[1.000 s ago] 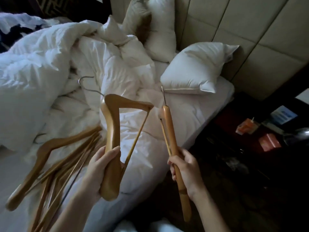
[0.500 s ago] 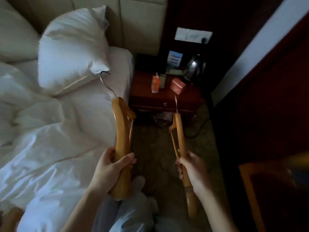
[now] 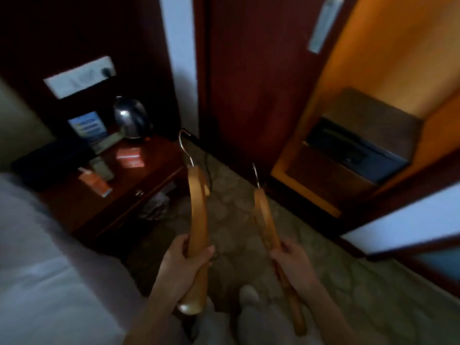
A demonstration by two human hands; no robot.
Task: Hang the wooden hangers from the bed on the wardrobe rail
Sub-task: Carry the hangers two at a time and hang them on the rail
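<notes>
Bedroom corner, dim and somewhat blurred. Patterned carpet (image 3: 249, 227) underfoot; white bed (image 3: 37, 270) along the left edge of the view.

Item 1: left wooden hanger (image 3: 198, 215). Carried near upright, seen edge-on, metal hook (image 3: 184, 146) uppermost. The left hand (image 3: 184, 263) is clamped round its lower arm, fingers wrapped and thumb across the front. It is in the air over the carpet, off the bed.

Item 2: right wooden hanger (image 3: 266, 217). Top tilted slightly left, hook up. The right hand (image 3: 293, 260) is closed round it about midway, and the lower end projects below the hand. It is over the carpet, in front of the wardrobe and apart from item 1.

Item 3: wardrobe (image 3: 398, 58), upper right, open, with a warm orange interior. A dark safe-like box (image 3: 361, 143) sits low inside. Beside it is a dark red door panel (image 3: 249, 83) with a silver handle strip (image 3: 323, 23).

Item 4: bedside surface (image 3: 159, 160), dark red wood, between bed and door panel. It carries a metal kettle (image 3: 132, 118), a blue card (image 3: 88, 125), an orange box (image 3: 94, 181) and a red packet (image 3: 130, 156). A white socket plate (image 3: 79, 77) is on the wall above.

Item 5: the person's legs (image 3: 249, 314), in light clothing, at the bottom edge.
</notes>
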